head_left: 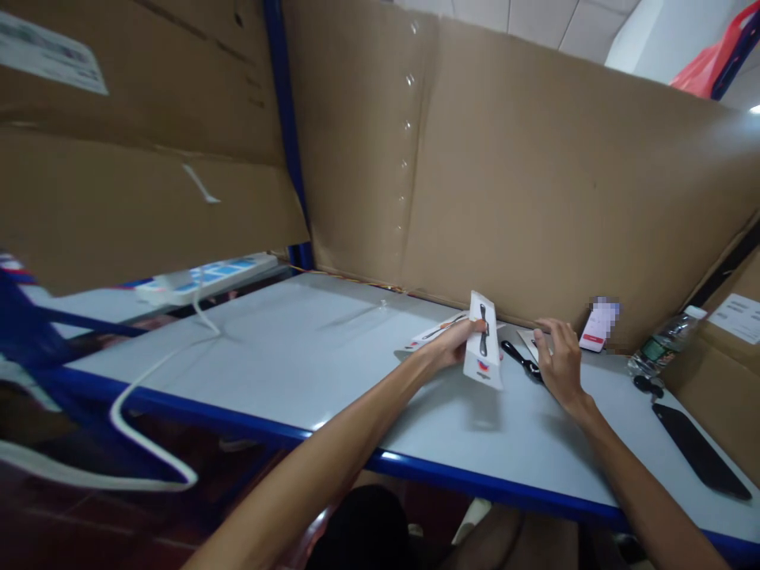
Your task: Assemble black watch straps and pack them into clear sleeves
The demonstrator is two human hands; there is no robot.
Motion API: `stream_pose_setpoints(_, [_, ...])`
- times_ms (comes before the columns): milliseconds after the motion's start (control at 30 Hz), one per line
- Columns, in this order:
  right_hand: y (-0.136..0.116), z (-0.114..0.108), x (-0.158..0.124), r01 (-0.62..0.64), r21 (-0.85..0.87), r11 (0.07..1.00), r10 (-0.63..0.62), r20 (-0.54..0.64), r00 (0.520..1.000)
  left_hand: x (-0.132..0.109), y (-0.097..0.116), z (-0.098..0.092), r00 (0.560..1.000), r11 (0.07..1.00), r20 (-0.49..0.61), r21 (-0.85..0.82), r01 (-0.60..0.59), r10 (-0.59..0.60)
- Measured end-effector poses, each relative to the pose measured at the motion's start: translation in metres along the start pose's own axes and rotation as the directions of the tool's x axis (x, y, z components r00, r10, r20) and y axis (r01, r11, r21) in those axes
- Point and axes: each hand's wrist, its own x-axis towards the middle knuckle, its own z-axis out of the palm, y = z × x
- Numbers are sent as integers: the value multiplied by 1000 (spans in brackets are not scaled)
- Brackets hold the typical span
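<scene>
A slim white box (484, 348) printed with a picture of a black-handled tool is gripped in my left hand (457, 345), held tilted above the table. Behind that hand lies another white printed box (436, 331), partly covered by it. My right hand (561, 360) has its fingers apart and curved, over a white card or leaflet (528, 342) whose far part it hides. Just left of my right hand lies a glossy black tool with a long handle (519, 360); its wider end is partly hidden, so its exact kind is unclear.
Cardboard sheets (504, 174) wall the back of the pale table (237, 356). At the right are a phone (598, 324), a water bottle (662, 344), a small black item (647, 385) and a flat black object (701, 451). A power strip (219, 277) with a white cable (148, 368) is at the left.
</scene>
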Motion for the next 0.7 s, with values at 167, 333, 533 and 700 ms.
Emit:
stream_pose_setpoints(167, [37,-3,8,-86,-82,993,84,-29,996,7,-6,-9,995,989,3,112,-98,98])
stream_pose_setpoints(333, [65,-8,9,-209,-171,963,212,3,977,8,-9,-12,994,944,-1,314,-101,107])
stream_pose_setpoints(533, [87,-7,8,-306,-288,907,339,71,938,6,-7,-10,935,739,-9,615,-275,356])
stream_pose_setpoints(700, [91,-5,6,-395,-393,830,501,214,839,1,-10,-13,871,487,-22,836,-253,491])
